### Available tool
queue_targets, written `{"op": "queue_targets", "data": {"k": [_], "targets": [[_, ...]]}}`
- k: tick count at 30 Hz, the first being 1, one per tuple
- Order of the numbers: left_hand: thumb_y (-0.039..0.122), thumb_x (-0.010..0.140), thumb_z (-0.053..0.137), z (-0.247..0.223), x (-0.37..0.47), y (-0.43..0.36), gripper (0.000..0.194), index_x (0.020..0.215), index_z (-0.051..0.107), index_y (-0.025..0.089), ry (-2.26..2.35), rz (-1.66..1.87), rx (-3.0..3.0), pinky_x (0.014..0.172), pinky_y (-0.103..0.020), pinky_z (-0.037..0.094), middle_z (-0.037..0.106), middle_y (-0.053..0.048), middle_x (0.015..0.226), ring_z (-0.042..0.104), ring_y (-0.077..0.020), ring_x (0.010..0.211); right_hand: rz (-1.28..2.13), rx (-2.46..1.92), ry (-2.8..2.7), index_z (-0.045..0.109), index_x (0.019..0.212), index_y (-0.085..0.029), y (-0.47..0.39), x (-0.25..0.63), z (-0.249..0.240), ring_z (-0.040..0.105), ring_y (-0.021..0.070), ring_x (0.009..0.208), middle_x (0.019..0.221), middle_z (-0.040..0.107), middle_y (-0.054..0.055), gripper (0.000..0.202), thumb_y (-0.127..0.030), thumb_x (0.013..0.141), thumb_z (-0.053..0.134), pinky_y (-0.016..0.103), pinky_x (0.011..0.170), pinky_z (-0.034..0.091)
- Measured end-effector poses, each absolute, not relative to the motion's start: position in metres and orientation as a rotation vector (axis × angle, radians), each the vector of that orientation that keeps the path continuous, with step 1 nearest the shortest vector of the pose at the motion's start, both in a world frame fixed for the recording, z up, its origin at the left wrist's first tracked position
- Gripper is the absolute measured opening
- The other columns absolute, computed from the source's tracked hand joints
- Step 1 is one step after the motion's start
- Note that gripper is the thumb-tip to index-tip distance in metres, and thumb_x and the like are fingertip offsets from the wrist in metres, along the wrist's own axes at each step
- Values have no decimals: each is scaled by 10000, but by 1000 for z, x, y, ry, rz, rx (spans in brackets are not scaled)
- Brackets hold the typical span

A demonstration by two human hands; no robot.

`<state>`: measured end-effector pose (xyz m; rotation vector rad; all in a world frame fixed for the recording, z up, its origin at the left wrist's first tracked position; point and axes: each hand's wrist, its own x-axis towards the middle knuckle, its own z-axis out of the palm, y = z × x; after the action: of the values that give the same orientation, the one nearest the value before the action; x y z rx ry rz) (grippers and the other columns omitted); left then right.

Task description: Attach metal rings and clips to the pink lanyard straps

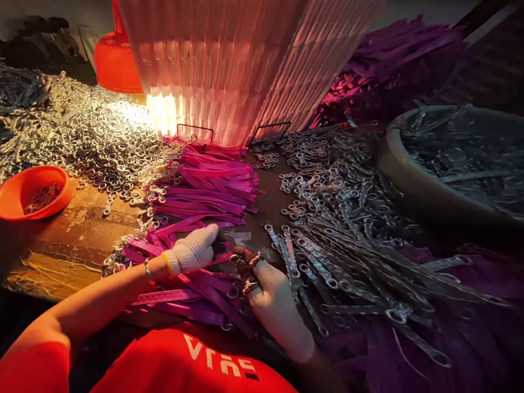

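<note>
My left hand (192, 251), in a white knitted glove, is closed on a purple strap (223, 257) near the middle of the bench. The strap's end meets the fingertips of my right hand (262, 289), which has dark coverings on its fingers. Those fingers are curled together, and what they pinch is hidden. Just beyond both hands is a small flat metal piece (238, 237). More purple straps (192, 297) lie under and around my left hand, many with metal rings or hooks at their left ends. Loose metal chain strips (292, 251) lie right of my right hand.
A pile of metal links (102, 142) covers the back left, beside an orange bowl (39, 194). A red lamp (117, 63) hangs near a corrugated translucent panel (221, 71). At right stands a large tub (393, 147) of metal pieces. Purple strips (401, 49) are heaped behind.
</note>
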<state>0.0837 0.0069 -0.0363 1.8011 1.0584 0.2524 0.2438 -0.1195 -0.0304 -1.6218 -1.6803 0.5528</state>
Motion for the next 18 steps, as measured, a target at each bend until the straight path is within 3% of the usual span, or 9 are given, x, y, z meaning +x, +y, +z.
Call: {"op": "queue_targets", "data": {"k": [4,7,10,14,15,18], "targets": [[522,939,443,-16,49,-2,389,946,580,157,1002,212,1521,418,-210,331,581,-4,640,434,-94,450,454,-1683,-1875,689,1062,-175,-106,229,-31,662,215,853,920,728,75,446,-34,721,438,292,749,500],[562,912,490,-9,40,-12,393,817,519,181,995,157,1321,390,-197,262,465,50,512,354,-81,402,321,-1692,-2030,679,832,-178,-99,218,-30,611,184,685,768,693,55,300,-30,682,465,267,626,418],[479,942,463,-14,40,-20,356,745,496,184,1017,146,1525,452,-209,313,518,21,562,440,-103,476,166,-1730,-2174,645,728,-186,-97,212,-28,549,159,583,728,670,51,235,-20,677,487,284,562,339],[195,860,519,-30,41,-26,91,862,607,170,939,108,1987,635,-258,406,665,-52,803,586,-171,707,131,-1831,-2294,649,727,-181,-98,211,-29,567,176,609,784,686,78,217,-27,690,500,301,567,334],[150,833,521,-33,41,-26,126,898,628,169,911,86,2031,664,-265,414,680,-59,840,600,-182,741,160,-1879,-2291,650,727,-179,-99,212,-30,576,182,617,790,690,83,214,-30,691,500,300,575,347],[212,888,513,-36,41,-22,149,908,651,162,829,121,1882,683,-247,427,688,-41,851,595,-171,755,293,-1969,-2218,685,859,-153,-98,213,-27,634,206,736,893,718,107,278,-29,710,485,289,668,425]]}}
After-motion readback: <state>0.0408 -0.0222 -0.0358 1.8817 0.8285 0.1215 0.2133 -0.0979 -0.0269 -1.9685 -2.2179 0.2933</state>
